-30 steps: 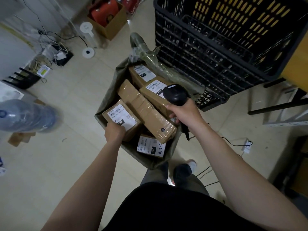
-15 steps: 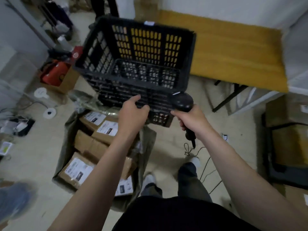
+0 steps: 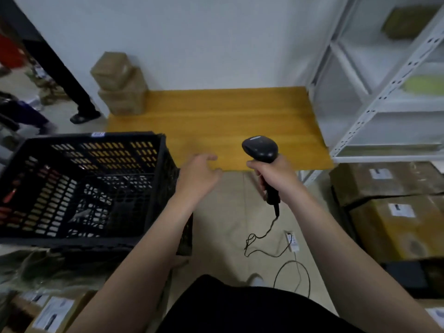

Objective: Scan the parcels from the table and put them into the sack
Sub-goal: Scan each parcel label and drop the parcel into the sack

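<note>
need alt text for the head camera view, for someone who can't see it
A person's right hand holds a black barcode scanner while the open left hand hovers over the near edge of a yellow wooden table. A black crate stands at left, with labelled parcels below it.

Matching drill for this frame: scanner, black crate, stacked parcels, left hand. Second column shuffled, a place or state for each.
Things:
1. scanner
2. black crate
3. stacked parcels
4. left hand

Place or state:
a. at the far left corner of the table, against the wall
b. open, holding nothing
c. gripped by the right hand
d. just left of the left hand

Pairs: 1-c, 2-d, 3-a, 4-b
</note>
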